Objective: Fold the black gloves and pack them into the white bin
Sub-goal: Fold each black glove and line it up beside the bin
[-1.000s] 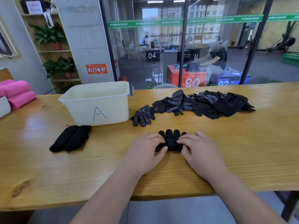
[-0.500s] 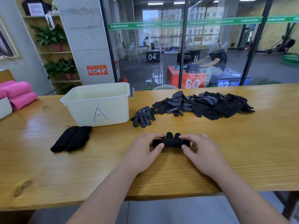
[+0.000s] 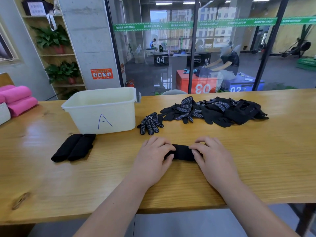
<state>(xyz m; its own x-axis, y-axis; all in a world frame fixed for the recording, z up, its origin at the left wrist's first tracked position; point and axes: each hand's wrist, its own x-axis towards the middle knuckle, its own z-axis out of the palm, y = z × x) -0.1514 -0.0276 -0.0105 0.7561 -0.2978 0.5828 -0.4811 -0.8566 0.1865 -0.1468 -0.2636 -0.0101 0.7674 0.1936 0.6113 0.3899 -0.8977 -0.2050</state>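
Observation:
A black glove bundle (image 3: 182, 152) lies rolled up on the wooden table (image 3: 256, 151) in front of me. My left hand (image 3: 153, 159) grips its left end and my right hand (image 3: 213, 158) grips its right end, fingers curled over the top. The white bin (image 3: 102, 110), marked with a blue A, stands behind and to the left. Two folded black rolls (image 3: 73, 147) lie side by side in front of the bin. One dotted black glove (image 3: 151, 123) lies flat beside the bin. A pile of loose black gloves (image 3: 215, 111) spreads across the back of the table.
Pink rolled towels (image 3: 17, 98) sit at the far left edge of the table. A glass wall runs behind the table, with a plant shelf (image 3: 56, 53) at the back left. The table's front edge is close to my forearms.
The glove's fingers, which stuck out behind my hands, have been rolled in. The bundle is now a compact roll and both hands have closed over its ends.

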